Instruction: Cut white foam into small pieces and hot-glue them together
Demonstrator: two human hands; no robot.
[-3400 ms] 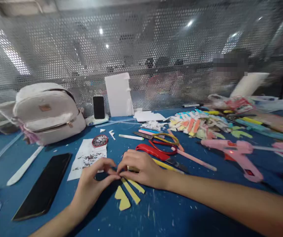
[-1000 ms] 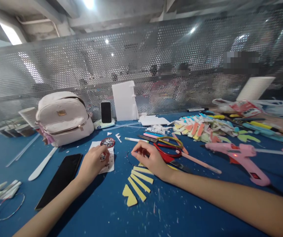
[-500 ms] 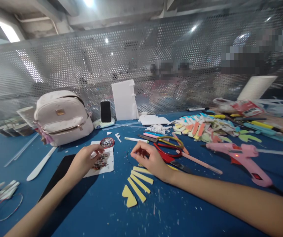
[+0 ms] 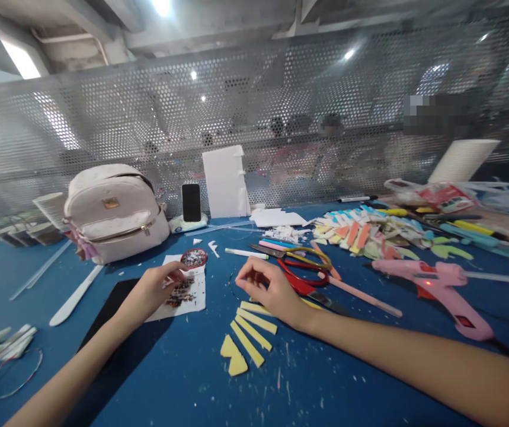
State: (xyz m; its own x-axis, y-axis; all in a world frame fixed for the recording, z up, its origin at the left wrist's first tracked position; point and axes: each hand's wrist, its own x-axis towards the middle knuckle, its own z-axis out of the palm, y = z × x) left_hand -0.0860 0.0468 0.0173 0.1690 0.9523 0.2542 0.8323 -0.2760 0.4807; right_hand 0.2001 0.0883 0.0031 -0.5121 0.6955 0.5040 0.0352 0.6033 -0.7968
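My left hand point(image 4: 159, 287) hovers over a white sheet of paper point(image 4: 198, 296) strewn with small dark and coloured beads point(image 4: 181, 293). Its fingers are bent together in a pinch, and whatever lies between the tips is too small to make out. A red-rimmed round dish point(image 4: 194, 258) of tiny beads sits at the paper's far edge. To the right, my right hand point(image 4: 269, 290) pinches a thin beaded string point(image 4: 230, 287), which curves down from the fingertips toward the table. Yellow foam strips point(image 4: 249, 341) and a yellow cut-out piece point(image 4: 234, 356) lie just below that hand.
Scissors point(image 4: 303, 261), a pink pen-like stick point(image 4: 365, 295) and a pink glue gun point(image 4: 432, 284) lie to the right. Behind are foam scraps point(image 4: 361, 228), a phone point(image 4: 191, 202) and a backpack point(image 4: 114, 213). A white plastic knife point(image 4: 74, 298) and a beaded ring point(image 4: 14, 373) lie left.
The view has shifted very slightly. Both hands keep almost the same pose and place, the left over the beads and the right on the string.
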